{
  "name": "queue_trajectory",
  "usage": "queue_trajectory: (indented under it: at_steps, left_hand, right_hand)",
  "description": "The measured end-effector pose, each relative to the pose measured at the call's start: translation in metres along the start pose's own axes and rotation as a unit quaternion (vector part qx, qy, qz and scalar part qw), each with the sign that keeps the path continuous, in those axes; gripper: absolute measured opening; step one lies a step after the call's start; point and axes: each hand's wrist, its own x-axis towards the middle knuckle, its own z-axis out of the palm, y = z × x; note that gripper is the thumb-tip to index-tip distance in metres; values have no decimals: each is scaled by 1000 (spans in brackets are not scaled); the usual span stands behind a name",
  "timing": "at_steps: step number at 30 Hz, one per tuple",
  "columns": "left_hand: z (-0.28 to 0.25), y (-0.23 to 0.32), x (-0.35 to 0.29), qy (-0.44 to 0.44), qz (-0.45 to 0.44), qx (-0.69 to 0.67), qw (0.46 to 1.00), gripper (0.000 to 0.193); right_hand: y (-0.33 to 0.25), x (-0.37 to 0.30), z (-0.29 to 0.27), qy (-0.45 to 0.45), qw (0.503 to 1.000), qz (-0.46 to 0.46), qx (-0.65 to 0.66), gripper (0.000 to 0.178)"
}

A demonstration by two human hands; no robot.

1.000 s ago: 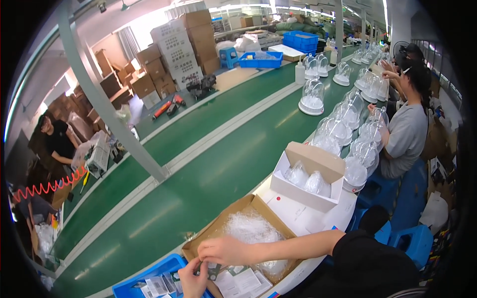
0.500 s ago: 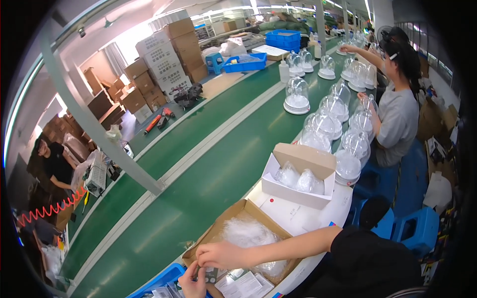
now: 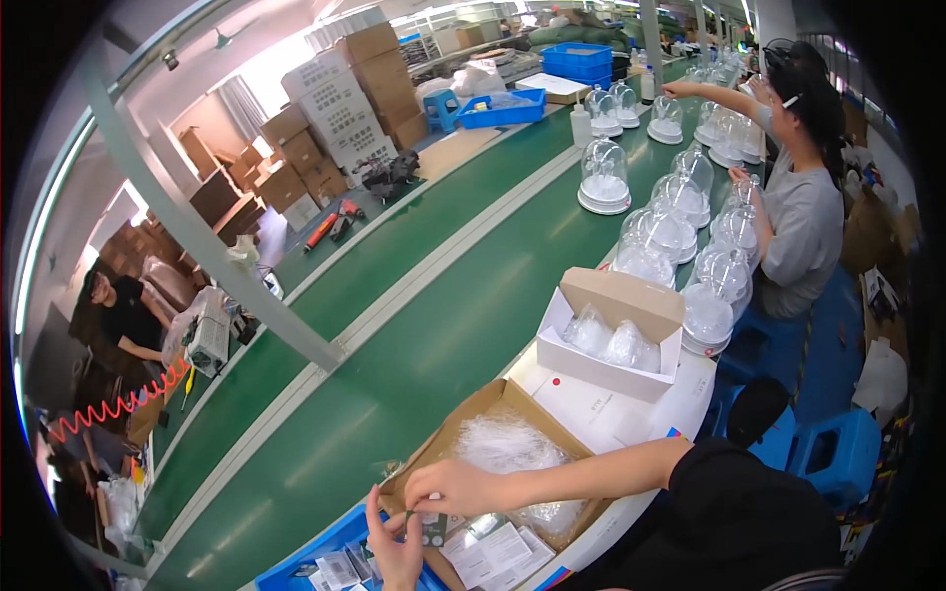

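Observation:
My right hand (image 3: 455, 489) reaches in from the right over an open cardboard box (image 3: 512, 387), its fingertips pinched together. Close beside it, my left hand (image 3: 394, 548) has its thumb and a finger at the same spot, with another finger pointing up. What they pinch is too small to make out. Just under my fingers is a dark grey-green card or packet (image 3: 434, 532) with round marks; whether it is held or lies in the box, I cannot tell. The box holds a heap of clear plastic strands or bags (image 3: 503, 443) and several white paper slips (image 3: 490, 558).
A blue bin (image 3: 280, 575) with small packets stands at the box's left. Beyond lies a white carton (image 3: 609, 364) with two wrapped pieces. Clear domes on white bases (image 3: 604, 187) line the green belt (image 3: 424, 360). A co-worker (image 3: 803, 217) works at the right.
The view has shifted, so the scene sits farther right. My left hand has risen beside the right, one finger now raised. More of the blue bin and the dark card shows.

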Motion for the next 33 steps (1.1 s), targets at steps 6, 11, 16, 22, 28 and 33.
queue_trajectory:
  at_steps: [6,11,16,22,28,33]
  left_hand:
    - [-8,-20,9,-38,42,134,989,65]
    - [-8,-5,13,-35,94,25,995,57]
    - [-48,78,-1,101,270,66,955,65]
    - [-51,182,-43,-6,428,-193,883,76]
    - [-26,258,-59,7,415,-270,869,34]
    - [-19,261,-39,132,515,-409,742,27]
  right_hand:
    - [11,2,-2,-5,999,-18,-29,12]
    - [-6,-1,-9,4,999,41,9,9]
    - [2,2,-9,24,999,28,2,8]
    - [-1,0,-5,7,999,39,-14,8]
    - [5,3,-3,-14,998,51,-18,6]
    - [11,3,7,-2,997,70,-16,6]
